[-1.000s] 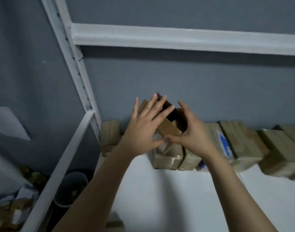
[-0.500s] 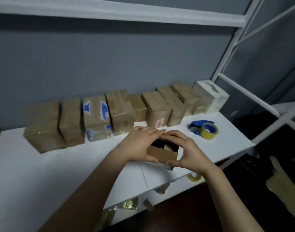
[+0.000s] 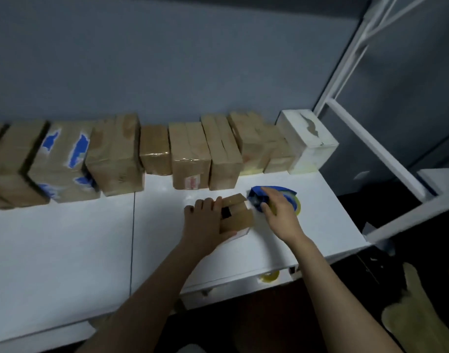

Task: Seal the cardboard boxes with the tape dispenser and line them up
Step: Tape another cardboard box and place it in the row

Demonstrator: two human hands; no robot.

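Left hand: You are gripping the small cardboard box, with your fingers curling over its top and your thumb lying along its near side.
Small cardboard box: It is sitting on the white shelf under your left fingers. A dark gap is showing between its top flaps right at your fingertips.
Right hand: You are clamping your bent fingers over the tape dispenser, though blur is hiding how firmly.
Tape dispenser: It is lying on the shelf beneath your right fingers, just right of the box. Its yellowish roll is showing on the far side of your knuckles.
Taped boxes: They are standing side by side along the wall, beyond both sets of fingertips and apart from them.
White box: It is closing the row, beyond and to the right of your right fingers.
Loose tape roll: It is peeking out under the shelf's front edge, nearer to you than your right fingers.
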